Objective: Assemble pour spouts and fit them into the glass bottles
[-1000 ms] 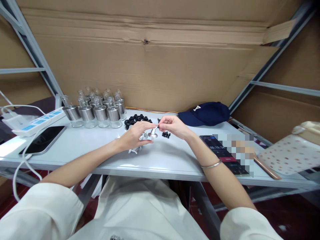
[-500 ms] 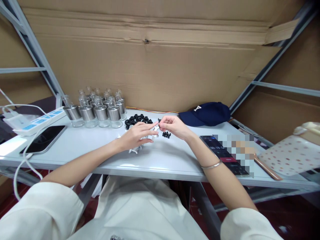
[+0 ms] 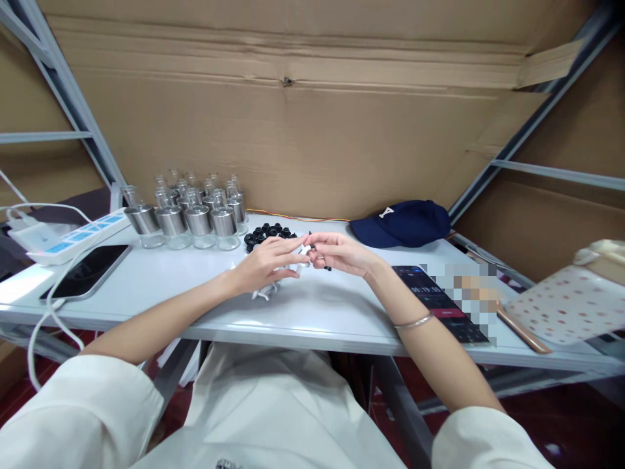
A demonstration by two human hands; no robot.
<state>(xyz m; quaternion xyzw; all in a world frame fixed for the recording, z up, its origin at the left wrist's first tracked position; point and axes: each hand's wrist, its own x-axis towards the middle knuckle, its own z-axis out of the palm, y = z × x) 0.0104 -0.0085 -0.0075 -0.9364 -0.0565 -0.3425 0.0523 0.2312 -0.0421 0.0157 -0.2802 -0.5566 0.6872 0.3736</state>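
Observation:
My left hand (image 3: 273,262) holds a small whitish, shiny part (image 3: 303,255) between its fingers, just above the table. From the right, my right hand (image 3: 339,253) meets that part, its fingertips closed in a pinch beside it. What sits inside this pinch is too small and covered to make out. A pile of black round caps (image 3: 268,234) lies behind my left hand. Beneath my left wrist are several whitish pieces (image 3: 266,291), partly covered. Small black pieces (image 3: 328,268) on the table are mostly hidden by my right hand.
Several glass bottles with metal bands (image 3: 198,221) stand at the back left. A power strip (image 3: 81,236) and a dark phone (image 3: 88,270) lie left. Towards the right are a navy cap (image 3: 405,223), a phone with a timer (image 3: 430,296) and a dotted pouch (image 3: 566,303).
My right hand has turned and lowered slightly, its fingers curling round the right side of the whitish part and covering more of the small black pieces. My left hand has hardly moved.

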